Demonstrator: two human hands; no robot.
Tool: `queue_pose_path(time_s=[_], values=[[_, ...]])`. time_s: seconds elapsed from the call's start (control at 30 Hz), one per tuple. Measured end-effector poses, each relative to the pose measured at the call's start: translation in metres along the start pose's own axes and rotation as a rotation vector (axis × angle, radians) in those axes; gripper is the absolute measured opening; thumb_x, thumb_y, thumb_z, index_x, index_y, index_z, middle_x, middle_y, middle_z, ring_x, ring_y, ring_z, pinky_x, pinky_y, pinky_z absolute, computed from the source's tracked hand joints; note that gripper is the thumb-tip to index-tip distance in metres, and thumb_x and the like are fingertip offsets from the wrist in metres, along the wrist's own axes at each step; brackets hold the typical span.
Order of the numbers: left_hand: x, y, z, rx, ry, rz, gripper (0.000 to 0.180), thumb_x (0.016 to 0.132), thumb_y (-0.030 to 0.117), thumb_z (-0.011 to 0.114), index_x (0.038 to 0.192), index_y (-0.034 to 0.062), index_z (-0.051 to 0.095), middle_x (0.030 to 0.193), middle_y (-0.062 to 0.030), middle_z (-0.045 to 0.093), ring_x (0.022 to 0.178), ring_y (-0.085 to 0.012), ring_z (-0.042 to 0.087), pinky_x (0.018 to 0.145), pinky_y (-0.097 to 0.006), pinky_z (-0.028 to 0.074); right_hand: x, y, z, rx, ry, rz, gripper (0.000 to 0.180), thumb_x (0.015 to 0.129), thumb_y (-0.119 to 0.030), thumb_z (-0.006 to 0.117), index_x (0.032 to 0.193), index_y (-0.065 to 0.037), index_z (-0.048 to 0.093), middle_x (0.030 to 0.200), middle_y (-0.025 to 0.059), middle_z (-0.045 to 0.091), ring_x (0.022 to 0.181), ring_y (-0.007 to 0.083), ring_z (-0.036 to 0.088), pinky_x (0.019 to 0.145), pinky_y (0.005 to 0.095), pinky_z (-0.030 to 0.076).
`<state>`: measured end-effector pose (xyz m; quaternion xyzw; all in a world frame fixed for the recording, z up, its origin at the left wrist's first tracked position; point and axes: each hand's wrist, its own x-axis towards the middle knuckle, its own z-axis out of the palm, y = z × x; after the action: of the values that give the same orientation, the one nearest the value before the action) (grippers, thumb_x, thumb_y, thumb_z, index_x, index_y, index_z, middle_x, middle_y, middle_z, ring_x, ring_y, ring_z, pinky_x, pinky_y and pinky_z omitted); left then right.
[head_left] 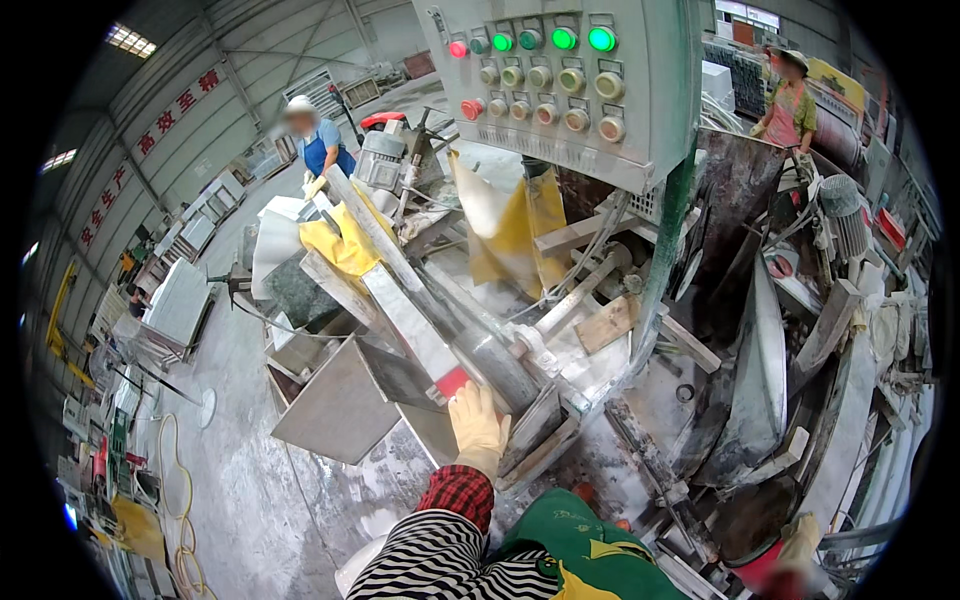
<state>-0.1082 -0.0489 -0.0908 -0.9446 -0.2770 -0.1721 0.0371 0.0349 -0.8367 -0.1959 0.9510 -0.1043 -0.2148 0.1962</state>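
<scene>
My left hand [478,425], in a cream rubber glove, reaches forward with its fingers stretched out. Its fingertips touch or lie just by a small red piece [453,382] at the near end of a long white stone strip [408,318]. That strip lies in a sloping metal channel, and a yellow cloth or flap [345,243] hangs across its far part. At the lower right my right hand [798,545], also gloved, is blurred beside a red bucket [757,565]; whether it grips anything does not show.
A grey control box [570,110] with lit buttons hangs ahead. Grey panels [335,405] stand left of my left hand. A large metal guard [750,385] and wooden bars are at right. One co-worker [322,140] stands at the far end, another [790,105] at far right.
</scene>
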Motion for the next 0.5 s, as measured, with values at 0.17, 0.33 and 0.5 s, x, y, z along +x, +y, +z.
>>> queue_pose_path(time_s=[0.17,0.33,0.5], values=[[-0.003,-0.002,-0.003,-0.007,0.044,0.025,0.077,0.072,0.035,0.080,0.135,0.0023,0.048,0.136,-0.0218,0.046,0.124,-0.0398,0.043,0.103,-0.051,0.034,-0.016,-0.012,-0.025,-0.016,0.087,-0.024,0.028,0.088,-0.022,0.051,0.098,-0.006,0.071,0.110,0.0139,0.070,0.107,0.0272,0.065,0.085,0.0340,0.052],[0.026,-0.004,-0.022,-0.228,0.082,0.144,0.073,0.072,0.032,0.082,0.131,0.0028,0.051,0.133,-0.0225,0.051,0.120,-0.0391,0.049,0.100,-0.051,0.036,0.006,0.002,0.002,0.021,0.134,-0.010,0.032,0.083,-0.020,0.056,0.103,0.001,0.070,0.117,0.0217,0.068,0.110,0.0349,0.066,0.090,0.0406,0.055],[0.076,-0.039,-0.034,-0.084,0.285,-0.113,0.071,0.072,0.040,0.081,0.127,0.0051,0.054,0.129,-0.0205,0.052,0.117,-0.0386,0.047,0.094,-0.049,0.039,-0.019,-0.022,-0.047,0.145,0.032,0.038,0.032,0.085,-0.022,0.057,0.104,0.001,0.068,0.116,0.0219,0.068,0.110,0.0348,0.066,0.090,0.0396,0.055]])
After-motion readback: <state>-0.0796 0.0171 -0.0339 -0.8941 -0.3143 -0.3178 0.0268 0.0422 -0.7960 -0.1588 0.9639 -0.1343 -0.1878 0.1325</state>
